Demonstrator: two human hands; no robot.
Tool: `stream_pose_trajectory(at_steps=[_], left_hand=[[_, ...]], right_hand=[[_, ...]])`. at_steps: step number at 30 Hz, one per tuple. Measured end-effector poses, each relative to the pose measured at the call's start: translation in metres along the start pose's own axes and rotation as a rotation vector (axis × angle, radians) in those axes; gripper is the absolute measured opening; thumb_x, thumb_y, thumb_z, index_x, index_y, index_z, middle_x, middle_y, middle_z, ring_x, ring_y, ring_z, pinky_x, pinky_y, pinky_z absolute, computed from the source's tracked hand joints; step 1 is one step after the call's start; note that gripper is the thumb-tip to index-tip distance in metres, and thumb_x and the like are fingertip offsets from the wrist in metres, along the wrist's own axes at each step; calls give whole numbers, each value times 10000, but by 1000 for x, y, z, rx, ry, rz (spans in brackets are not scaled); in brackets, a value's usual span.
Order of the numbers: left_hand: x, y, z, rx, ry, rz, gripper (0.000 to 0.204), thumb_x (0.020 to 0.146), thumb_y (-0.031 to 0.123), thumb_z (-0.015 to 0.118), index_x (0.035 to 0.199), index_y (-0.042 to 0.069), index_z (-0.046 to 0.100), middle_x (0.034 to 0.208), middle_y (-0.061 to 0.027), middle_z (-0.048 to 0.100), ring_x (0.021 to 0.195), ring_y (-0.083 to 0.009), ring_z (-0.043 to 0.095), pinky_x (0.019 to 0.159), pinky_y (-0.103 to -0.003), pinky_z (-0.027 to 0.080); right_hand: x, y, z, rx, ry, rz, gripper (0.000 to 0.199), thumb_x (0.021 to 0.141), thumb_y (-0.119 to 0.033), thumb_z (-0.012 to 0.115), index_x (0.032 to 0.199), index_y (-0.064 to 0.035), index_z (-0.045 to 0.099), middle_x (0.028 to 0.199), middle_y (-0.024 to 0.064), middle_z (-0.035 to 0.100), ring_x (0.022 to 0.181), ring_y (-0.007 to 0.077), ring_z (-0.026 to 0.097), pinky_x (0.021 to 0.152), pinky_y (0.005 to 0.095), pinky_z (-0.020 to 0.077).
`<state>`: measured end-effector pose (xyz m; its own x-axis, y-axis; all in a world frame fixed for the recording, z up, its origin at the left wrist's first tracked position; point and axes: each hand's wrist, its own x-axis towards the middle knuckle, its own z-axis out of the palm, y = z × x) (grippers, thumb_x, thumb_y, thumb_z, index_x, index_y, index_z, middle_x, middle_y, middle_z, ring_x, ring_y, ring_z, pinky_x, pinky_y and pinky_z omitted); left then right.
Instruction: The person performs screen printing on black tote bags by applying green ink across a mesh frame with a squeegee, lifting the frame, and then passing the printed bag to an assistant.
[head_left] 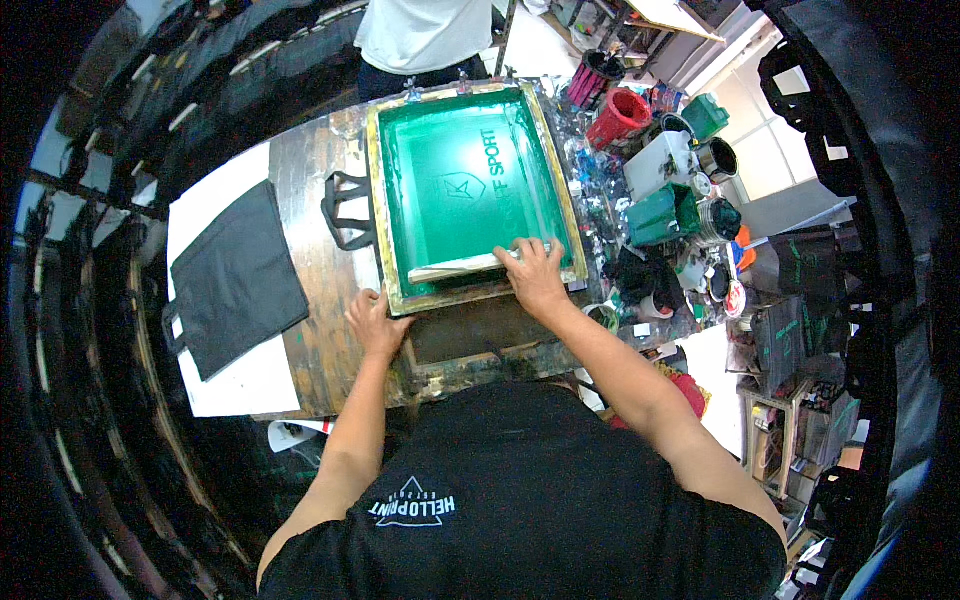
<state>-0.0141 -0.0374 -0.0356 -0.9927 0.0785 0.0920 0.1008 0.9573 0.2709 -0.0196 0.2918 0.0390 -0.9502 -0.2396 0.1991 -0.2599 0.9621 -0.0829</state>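
Note:
A screen printing frame [378, 190] with green mesh [430, 150] lies on the table, bearing a dark emblem and lettering. Along the mesh's near end rests a long pale squeegee [455, 268], slightly tilted. My right hand [535, 272] grips it near its right end, fingers curled over the top. At the frame's near left corner, my left hand [375, 322] is closed round the edge with thumb and fingers. Black bag handles [345, 212] stick out from under the frame's left side; whatever else lies beneath is hidden.
A black tote bag [240, 280] lies flat on a white board [225, 395] at left. Ink tubs crowd the right side, among them a red bucket [620, 115] and a green container [665, 215]. Another person [425, 35] stands beyond the far edge.

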Motion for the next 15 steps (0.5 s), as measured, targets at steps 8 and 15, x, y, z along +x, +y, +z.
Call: stream_pose_trajectory(at_steps=[8, 15], left_hand=[[35, 58, -100, -1016, 265, -140, 677, 776, 198, 890, 1344, -27, 598, 1017, -83, 712, 980, -178, 651, 905, -366, 504], [131, 73, -114, -1098, 506, -40, 907, 902, 261, 794, 1574, -23, 256, 1268, -190, 580, 1101, -250, 581, 963, -370, 476]], right_hand=[[63, 10, -123, 38, 190, -104, 545, 802, -288, 727, 1320, -190, 592, 1124, 119, 574, 1102, 302, 534, 1010, 566, 308], [202, 31, -216, -160, 454, -143, 462, 888, -526, 658, 1149, -146, 696, 972, 94, 673, 1002, 294, 629, 855, 482, 386]])
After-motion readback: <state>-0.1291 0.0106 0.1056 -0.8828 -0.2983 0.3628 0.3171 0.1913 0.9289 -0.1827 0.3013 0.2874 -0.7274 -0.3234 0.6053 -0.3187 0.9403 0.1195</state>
